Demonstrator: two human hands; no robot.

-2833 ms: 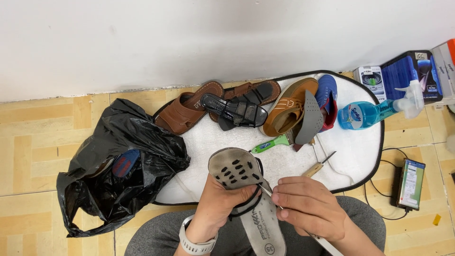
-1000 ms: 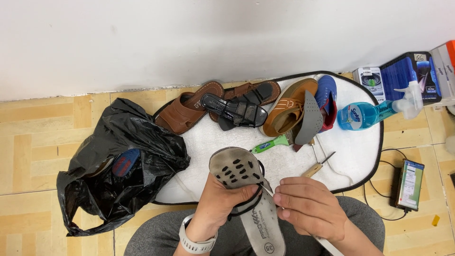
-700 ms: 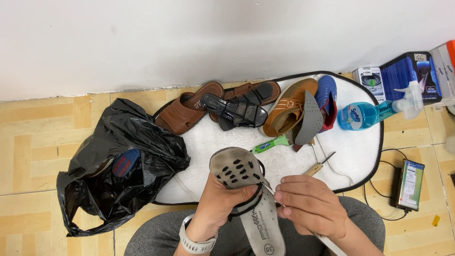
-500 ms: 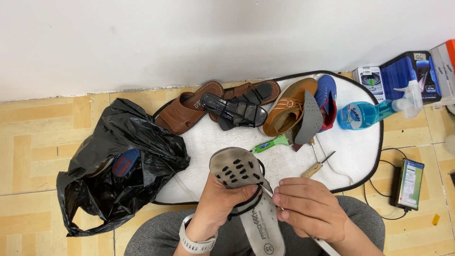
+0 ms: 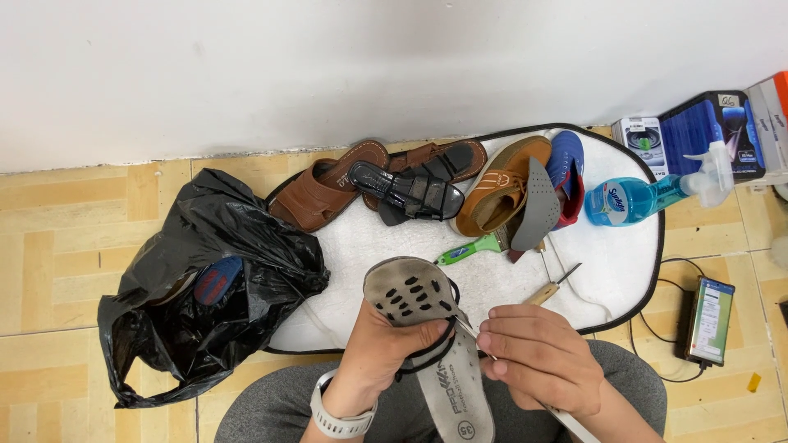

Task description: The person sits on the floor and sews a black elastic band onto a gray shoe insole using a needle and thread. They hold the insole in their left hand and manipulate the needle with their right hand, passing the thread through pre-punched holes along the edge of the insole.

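My left hand [image 5: 386, 349] grips a worn grey sandal [image 5: 414, 299], sole side up, with dark oval holes in the toe part and a black strap looping around my fingers. Under it lies a grey insole [image 5: 455, 390] pointing toward me. My right hand [image 5: 538, 361] pinches a thin metal needle [image 5: 469, 330] at the sandal's edge, its fingers closed around the tool. Both hands are above my lap, in front of a white mat [image 5: 624, 262].
On the mat lie brown sandals [image 5: 324, 189], a black sandal [image 5: 406, 193], a tan shoe [image 5: 501, 184], a blue shoe [image 5: 566, 164], a green-handled brush [image 5: 468, 250] and a wooden-handled awl [image 5: 552, 287]. A blue spray bottle [image 5: 648, 193], boxes [image 5: 706, 135], a black bag [image 5: 205, 283] and a small device [image 5: 710, 320] surround it.
My right hand has shifted slightly at the sandal's edge, working the needle. The left hand and sandal stay almost still.
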